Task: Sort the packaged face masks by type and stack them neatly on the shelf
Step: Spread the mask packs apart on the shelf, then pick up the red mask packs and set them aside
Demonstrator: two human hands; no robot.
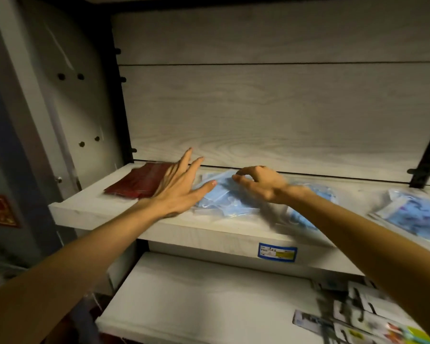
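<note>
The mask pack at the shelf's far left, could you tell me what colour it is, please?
Dark red mask pack, seen in the head view.

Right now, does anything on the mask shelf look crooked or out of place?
Yes. The patterned blue mask pack at the far right sits skewed, overhanging the shelf front edge. The dark red packs at the left also lie at an angle.

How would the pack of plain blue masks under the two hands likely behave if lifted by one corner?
The blue mask pack would probably sag, since its thin clear wrapper looks soft and crinkled. It likely weighs little, being flat. The glossy film may slide easily on the shelf.
</note>
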